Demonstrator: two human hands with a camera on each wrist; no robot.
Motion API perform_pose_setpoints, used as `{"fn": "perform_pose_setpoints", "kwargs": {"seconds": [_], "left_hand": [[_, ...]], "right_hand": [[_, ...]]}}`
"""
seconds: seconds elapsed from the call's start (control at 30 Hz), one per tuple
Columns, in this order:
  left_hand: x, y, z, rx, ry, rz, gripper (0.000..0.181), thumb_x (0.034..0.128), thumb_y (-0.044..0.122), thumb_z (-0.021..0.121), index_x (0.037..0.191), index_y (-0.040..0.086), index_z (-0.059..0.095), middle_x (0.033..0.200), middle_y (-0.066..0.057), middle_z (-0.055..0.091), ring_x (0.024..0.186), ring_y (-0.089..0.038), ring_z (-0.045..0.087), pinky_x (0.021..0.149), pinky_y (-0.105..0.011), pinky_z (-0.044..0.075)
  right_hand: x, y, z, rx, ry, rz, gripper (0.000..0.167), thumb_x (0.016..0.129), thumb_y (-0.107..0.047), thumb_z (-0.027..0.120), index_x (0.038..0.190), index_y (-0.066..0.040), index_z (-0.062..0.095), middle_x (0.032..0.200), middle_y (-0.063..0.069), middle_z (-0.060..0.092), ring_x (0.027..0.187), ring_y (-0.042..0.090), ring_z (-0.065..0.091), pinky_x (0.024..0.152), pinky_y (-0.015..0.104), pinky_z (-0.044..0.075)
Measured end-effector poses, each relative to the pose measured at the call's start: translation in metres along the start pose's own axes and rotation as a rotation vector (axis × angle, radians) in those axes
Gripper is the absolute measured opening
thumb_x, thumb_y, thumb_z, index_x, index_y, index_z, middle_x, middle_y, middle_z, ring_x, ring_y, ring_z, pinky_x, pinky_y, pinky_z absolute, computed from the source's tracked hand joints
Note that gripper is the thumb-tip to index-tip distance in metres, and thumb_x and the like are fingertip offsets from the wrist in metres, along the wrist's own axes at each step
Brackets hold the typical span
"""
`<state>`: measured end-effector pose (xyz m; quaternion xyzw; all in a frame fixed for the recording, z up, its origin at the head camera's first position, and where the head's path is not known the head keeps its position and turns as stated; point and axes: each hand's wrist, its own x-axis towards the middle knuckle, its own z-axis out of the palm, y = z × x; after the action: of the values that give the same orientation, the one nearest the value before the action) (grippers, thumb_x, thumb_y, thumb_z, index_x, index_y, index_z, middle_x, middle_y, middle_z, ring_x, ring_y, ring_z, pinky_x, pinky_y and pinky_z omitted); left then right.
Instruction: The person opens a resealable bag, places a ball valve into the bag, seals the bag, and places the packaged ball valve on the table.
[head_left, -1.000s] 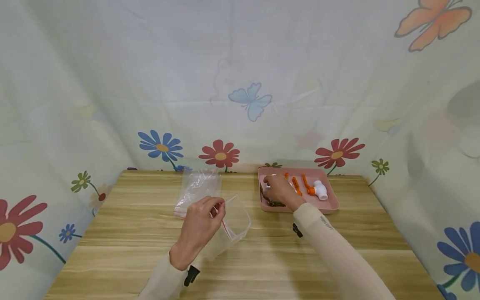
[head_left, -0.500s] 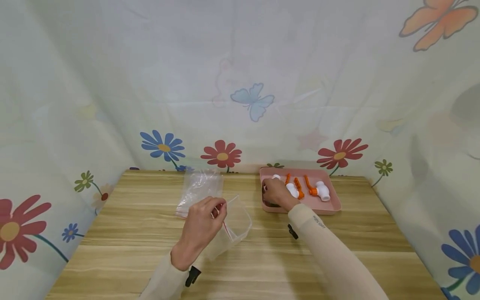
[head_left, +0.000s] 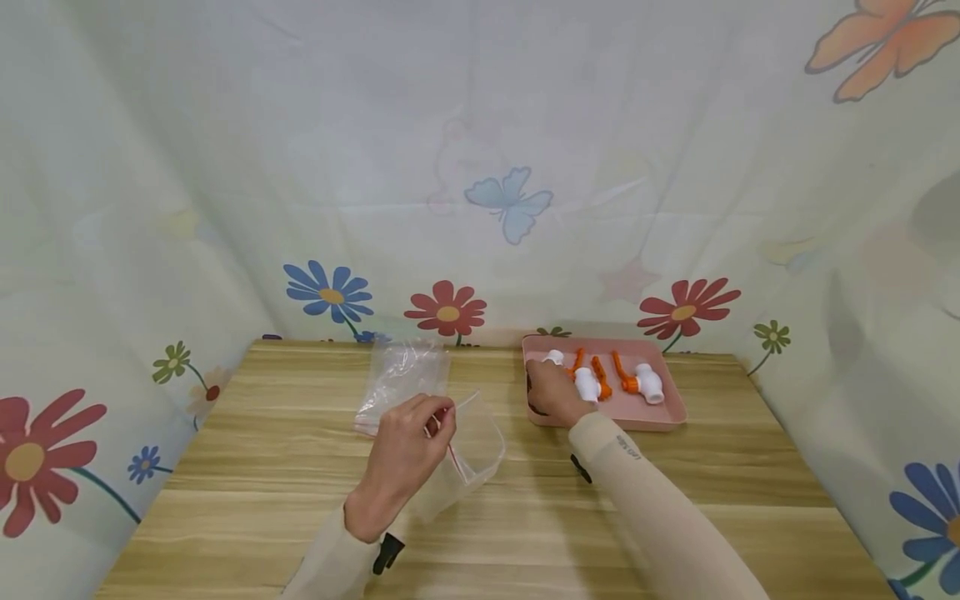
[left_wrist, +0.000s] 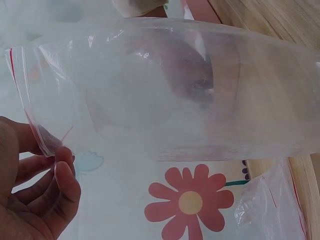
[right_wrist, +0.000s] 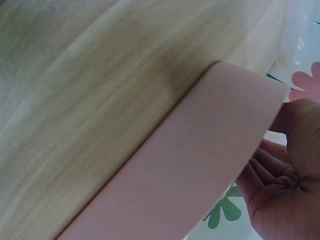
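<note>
- Zip-lock bag (head_left: 408, 371), clear with a red seal line, lies flat at the left rear of the bench (head_left: 262, 475); I judge it was put there as a spare, and I cannot tell whether it is one or a stack.
- Left hand (head_left: 408, 446), just in front: its grip is narrow, thumb and finger pinching the sealing strip of the held bag (head_left: 480, 442) above the bench, left of the tray.
- That bag's mouth gapes; I take it the pinch is at the lip so the loose film can hang apart.
- Right hand (head_left: 553, 392) reaches into the left end of the pink tray (head_left: 645, 422). On the right wrist feed I see the fingers beyond the wall, but I cannot tell what that grip holds, if anything.
- Next come three white ball valves with orange handles: left valve (head_left: 555, 357), partly hidden, middle valve (head_left: 588, 387) just beside it, right valve (head_left: 649, 386) lying apart. I suppose the tray gathers them within the right hand's reach.
</note>
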<state>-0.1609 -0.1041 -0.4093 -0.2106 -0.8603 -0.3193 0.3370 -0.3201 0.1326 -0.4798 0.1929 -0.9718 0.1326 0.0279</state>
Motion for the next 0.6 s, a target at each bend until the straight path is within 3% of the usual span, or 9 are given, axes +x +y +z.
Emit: {"fn": "perform_pose_setpoints", "kwargs": {"seconds": [0.13,0.33,0.6], "left_hand": [[-0.001,-0.001,0.001,-0.006,0.0,-0.002,0.006,0.0808,0.001,0.074,0.082,0.006,0.071,0.072,0.0,0.068,0.058,-0.007,0.06,0.053,-0.014,0.048],[-0.002,-0.002,0.001,-0.006,-0.014,-0.022,0.002,0.0842,0.003,0.071,0.084,0.005,0.072,0.074,-0.001,0.068,0.06,-0.008,0.061,0.053,-0.016,0.049],[-0.002,-0.002,0.002,-0.013,-0.022,-0.026,0.004,0.087,0.005,0.068,0.084,0.005,0.072,0.075,-0.002,0.069,0.061,-0.008,0.061,0.054,-0.016,0.049]], "right_hand": [[0.001,0.002,0.009,-0.043,0.05,-0.032,0.009,0.079,0.006,0.054,0.079,-0.003,0.055,0.068,0.011,0.054,0.061,0.025,0.055,0.052,0.037,0.045],[0.002,0.0,0.011,-0.074,0.044,-0.003,0.01,0.079,0.007,0.057,0.079,-0.003,0.056,0.07,0.012,0.057,0.064,0.029,0.06,0.055,0.04,0.05],[-0.003,-0.004,-0.001,0.076,0.075,0.075,0.015,0.095,-0.007,0.051,0.082,-0.002,0.057,0.074,0.015,0.061,0.066,0.027,0.06,0.059,0.041,0.051]]}}
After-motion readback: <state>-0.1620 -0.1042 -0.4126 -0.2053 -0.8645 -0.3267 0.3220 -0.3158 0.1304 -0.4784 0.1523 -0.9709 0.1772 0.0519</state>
